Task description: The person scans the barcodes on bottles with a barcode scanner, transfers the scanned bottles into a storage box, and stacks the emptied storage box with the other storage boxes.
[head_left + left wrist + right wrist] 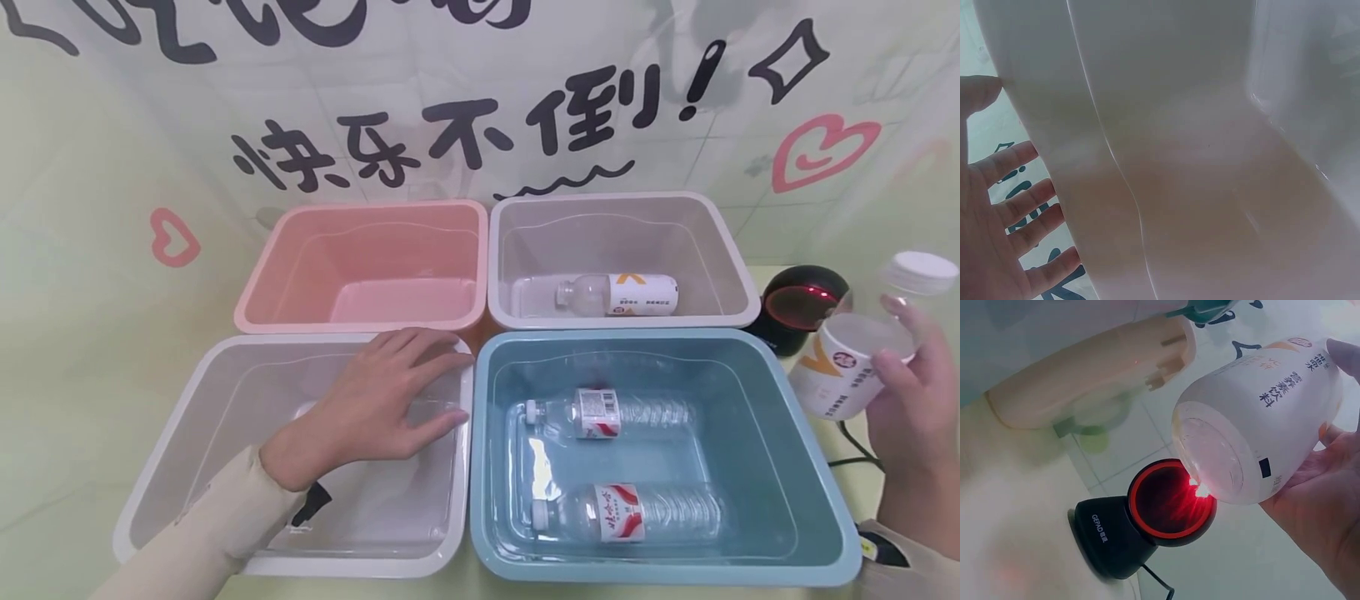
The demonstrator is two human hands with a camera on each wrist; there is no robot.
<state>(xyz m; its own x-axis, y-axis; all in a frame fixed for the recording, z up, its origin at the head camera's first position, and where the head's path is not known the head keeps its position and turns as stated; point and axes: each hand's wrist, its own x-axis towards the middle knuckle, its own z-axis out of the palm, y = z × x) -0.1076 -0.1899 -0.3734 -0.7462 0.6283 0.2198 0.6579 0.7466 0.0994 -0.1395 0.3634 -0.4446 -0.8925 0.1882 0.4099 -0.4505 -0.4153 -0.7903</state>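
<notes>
At the right of the head view, my right hand (918, 392) grips a clear bottle (843, 367) with a white cap and a white-and-orange label. It tilts the bottle, base toward a black barcode scanner (802, 304). In the right wrist view, red light from the scanner (1113, 537) falls on the lower edge of the bottle (1254, 425). Over the front left pale grey bin (135, 500), my left hand (375, 400) spreads its fingers near the far right corner. In the left wrist view, the fingertips (1054, 269) are right at this bin's rim.
The front right blue bin (750, 567) holds two clear bottles (637, 512) with red-and-white labels. Behind it, a greyish bin (622, 229) contains one white-labelled bottle (637, 294). A pink bin (360, 242) stands back left. The scanner's cable (855, 450) trails at the right.
</notes>
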